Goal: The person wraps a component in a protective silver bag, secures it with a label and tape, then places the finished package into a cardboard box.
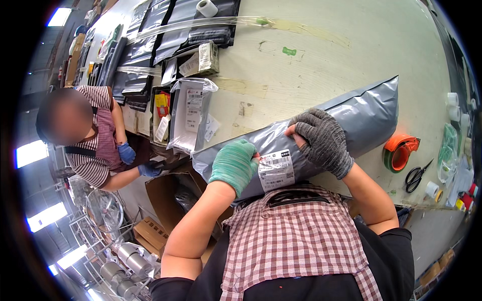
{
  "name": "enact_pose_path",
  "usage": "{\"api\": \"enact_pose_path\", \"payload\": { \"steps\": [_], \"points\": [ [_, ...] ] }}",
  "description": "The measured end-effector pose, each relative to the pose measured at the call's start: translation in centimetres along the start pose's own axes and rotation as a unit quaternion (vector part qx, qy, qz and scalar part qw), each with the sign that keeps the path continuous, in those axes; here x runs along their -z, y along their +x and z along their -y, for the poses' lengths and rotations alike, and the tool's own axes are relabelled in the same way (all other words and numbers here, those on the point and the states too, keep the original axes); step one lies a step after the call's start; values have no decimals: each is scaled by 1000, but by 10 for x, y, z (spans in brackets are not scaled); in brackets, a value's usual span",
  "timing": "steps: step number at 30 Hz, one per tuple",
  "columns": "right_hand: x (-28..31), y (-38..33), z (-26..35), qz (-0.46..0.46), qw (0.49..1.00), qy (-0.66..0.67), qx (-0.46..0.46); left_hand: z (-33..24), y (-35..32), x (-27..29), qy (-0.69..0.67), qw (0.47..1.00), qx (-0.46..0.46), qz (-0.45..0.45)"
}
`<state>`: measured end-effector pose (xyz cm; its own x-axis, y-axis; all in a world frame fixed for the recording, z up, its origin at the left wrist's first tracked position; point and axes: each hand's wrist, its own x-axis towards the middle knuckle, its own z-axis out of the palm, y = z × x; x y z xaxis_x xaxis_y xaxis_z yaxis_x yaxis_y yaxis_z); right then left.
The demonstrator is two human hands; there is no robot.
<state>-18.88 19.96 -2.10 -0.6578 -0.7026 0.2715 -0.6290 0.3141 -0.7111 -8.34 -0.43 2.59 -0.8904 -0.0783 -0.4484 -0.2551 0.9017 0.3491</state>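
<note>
A long grey plastic mailer bag (361, 113) lies slantwise across the near edge of the table, against my apron. It bulges with contents that I cannot see. A white shipping label (276, 172) is on its near face. My left hand (235, 165), in a green knit glove, is closed at the label's left edge, fingertips pinched together there. My right hand (321, 143), in a dark grey fingerless glove, rests on the bag right of the label. Its fingers lie over the bag and its bare thumb points toward the label.
An orange tape dispenser (400, 153) and black scissors (417, 176) lie at the right. A lined white box (193, 113) stands at the left, near stacked dark mailer bags (211, 35). A co-worker (95, 135) in blue gloves is at the left, by an open carton (173, 193).
</note>
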Motion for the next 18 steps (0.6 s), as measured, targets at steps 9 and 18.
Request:
{"api": "enact_pose_path", "payload": {
  "steps": [9, 18],
  "points": [
    [-1, -1, -1, -2, 1000, -18, 17, 3, -1, -10, -5, 999, -10, -34],
    [-1, 1, -2, 1, 1000, -2, 22, 7, -2, -13, -36, 998, -23, -55]
  ]
}}
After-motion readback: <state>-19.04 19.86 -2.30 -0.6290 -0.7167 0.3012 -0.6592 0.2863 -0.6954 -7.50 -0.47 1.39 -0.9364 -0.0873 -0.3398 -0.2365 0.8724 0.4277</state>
